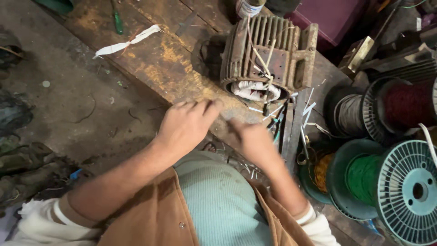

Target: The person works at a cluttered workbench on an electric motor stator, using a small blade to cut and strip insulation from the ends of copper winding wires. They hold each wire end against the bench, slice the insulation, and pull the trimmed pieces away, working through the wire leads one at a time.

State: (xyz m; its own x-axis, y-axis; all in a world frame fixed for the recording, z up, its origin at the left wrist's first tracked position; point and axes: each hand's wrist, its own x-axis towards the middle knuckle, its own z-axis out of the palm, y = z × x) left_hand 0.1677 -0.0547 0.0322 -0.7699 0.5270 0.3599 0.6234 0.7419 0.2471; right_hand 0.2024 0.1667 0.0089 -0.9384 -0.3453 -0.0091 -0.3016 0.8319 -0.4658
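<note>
A long, worn wooden plank (154, 54) runs slantwise across the dirty floor and carries most of the work. On its far end sits a rusty, ribbed motor housing (266, 57), lying on its side with the open end toward the person; white-wrapped windings (254, 90) show inside the opening and thin leads trail out over the casing. To the right stand wire spools: one wound with green wire (364, 177), one with dark red wire (407, 105), and a greyish one (348, 114) between them and the housing. A strip of white cloth (127, 42) lies on the plank well apart from the housing, at upper left.

Both hands meet at the near edge of the plank, just in front of the housing's open end. The left hand (184, 125) is curled, fingers bent down onto the wood, knuckles up. The right hand (252, 139) is blurred, perhaps pinching something small; I cannot tell whether either hand grips anything. Short white slivers (309, 107) lie scattered beside the right hand, near a few slim tools (287, 125).
</note>
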